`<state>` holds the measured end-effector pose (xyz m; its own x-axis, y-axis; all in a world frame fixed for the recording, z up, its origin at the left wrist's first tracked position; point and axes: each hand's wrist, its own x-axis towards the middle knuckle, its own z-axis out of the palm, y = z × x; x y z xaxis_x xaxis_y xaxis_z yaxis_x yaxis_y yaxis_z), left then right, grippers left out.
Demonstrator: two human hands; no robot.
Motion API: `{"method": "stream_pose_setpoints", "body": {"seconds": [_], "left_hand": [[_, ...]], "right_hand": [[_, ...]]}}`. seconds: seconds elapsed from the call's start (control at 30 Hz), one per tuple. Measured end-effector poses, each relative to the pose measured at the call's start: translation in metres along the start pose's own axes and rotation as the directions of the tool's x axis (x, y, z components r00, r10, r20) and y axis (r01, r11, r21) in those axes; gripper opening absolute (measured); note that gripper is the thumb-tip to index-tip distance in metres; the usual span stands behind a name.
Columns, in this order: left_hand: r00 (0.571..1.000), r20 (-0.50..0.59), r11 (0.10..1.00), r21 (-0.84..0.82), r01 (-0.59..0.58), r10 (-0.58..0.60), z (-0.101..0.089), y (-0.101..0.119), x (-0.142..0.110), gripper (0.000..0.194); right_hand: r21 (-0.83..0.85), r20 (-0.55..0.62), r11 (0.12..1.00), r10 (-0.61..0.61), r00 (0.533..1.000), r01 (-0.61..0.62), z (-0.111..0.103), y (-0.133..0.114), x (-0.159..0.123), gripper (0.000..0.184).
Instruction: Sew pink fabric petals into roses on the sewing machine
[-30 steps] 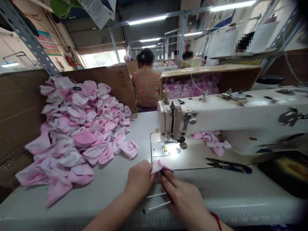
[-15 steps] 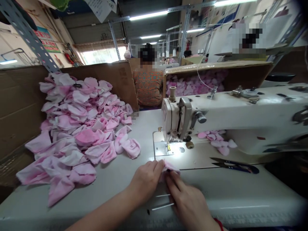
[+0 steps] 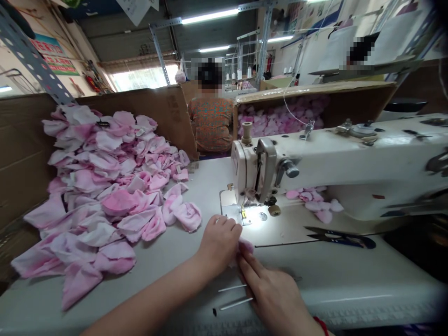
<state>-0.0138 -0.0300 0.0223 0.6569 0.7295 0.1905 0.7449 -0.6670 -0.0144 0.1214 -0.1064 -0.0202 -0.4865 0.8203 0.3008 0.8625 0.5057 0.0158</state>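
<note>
My left hand (image 3: 219, 242) is closed over a small pink fabric piece (image 3: 246, 244) on the grey sewing table (image 3: 350, 275), just in front of the lit needle plate (image 3: 241, 215). My right hand (image 3: 271, 291) pinches the same piece from the near side with fingers pressed together. Most of the piece is hidden under both hands. The white sewing machine (image 3: 332, 163) stands right behind, its needle area a little beyond my fingers.
A big heap of pink and white fabric pieces (image 3: 105, 186) fills the table's left, backed by cardboard walls (image 3: 21, 149). Thread snips (image 3: 341, 238) lie right of the plate. More pink pieces (image 3: 317, 205) sit under the machine arm. A person in an orange patterned top (image 3: 212, 121) sits ahead, back turned.
Both hands have slid the pink piece forward toward the needle plate, and my left hand now covers more of it.
</note>
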Motion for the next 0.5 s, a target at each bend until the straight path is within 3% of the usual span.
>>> {"method": "stream_pose_setpoints", "body": {"seconds": [0.27,0.5], "left_hand": [[0.998,-0.015,0.996,0.058,-0.066,0.067,0.002,0.003,0.0,0.008],[0.998,0.047,0.997,0.064,0.046,-0.049,0.006,-0.005,0.024,0.005]], "right_hand": [[-0.013,0.004,0.999,0.051,0.999,-0.051,-0.004,0.015,0.005,0.043],[-0.007,0.052,1.0,-0.023,0.998,0.023,-0.01,0.025,0.015,0.044]]}}
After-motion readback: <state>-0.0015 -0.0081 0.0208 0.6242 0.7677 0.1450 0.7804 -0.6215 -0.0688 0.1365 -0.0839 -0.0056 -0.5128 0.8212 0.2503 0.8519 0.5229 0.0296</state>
